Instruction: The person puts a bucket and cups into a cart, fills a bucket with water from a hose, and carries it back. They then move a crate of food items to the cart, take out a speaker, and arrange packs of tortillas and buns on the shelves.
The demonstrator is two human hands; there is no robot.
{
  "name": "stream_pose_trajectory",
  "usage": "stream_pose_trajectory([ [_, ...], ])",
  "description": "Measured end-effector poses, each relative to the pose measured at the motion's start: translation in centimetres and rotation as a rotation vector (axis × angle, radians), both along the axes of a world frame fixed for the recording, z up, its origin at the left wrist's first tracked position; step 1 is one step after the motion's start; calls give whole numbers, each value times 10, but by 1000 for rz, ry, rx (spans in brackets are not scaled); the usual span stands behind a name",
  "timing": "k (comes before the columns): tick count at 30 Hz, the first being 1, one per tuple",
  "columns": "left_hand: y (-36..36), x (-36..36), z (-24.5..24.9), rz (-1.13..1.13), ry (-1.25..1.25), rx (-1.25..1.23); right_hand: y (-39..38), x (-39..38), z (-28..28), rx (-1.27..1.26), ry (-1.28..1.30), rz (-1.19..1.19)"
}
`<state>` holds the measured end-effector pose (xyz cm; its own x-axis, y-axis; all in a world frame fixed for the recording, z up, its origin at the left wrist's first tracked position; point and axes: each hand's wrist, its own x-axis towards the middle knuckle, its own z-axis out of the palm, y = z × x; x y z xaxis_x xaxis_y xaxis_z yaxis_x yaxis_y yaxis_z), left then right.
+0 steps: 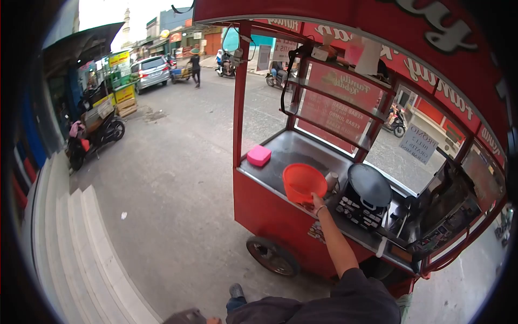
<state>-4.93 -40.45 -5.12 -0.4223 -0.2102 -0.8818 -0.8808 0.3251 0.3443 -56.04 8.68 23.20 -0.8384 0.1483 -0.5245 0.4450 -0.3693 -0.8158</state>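
My right hand (318, 203) is stretched out over the cart's near edge, its fingers closed on the rim of an orange-red plastic basin (303, 181). The basin rests on the metal counter (278, 175) and looks empty. To its left lies a bright pink box (259, 155). A metal cup (332, 181) stands just right of the basin, beside a large dark round pan or lid (369, 185). At the bottom edge, a small bit of skin beside a dark sleeve seems to be my left hand (214, 321); its fingers are hidden.
The red cart (272, 218) has upright posts, glass panels and a wheel (272, 256). Utensils lie at the counter's right. Steps (81, 254) and a parked motorbike (97, 132) are on the left. Behind are a silver car (151, 72), a person (195, 67) and riders.
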Motion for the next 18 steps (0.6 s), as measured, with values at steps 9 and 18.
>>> stream_pose_trajectory([
  [9, -145, -434, 109, 302, 792, 162, 25, -141, 103, 1314, 539, -282],
  [18, -175, -600, -18, -668, 324, -141, -17, -404, 473, 1825, 947, -578],
])
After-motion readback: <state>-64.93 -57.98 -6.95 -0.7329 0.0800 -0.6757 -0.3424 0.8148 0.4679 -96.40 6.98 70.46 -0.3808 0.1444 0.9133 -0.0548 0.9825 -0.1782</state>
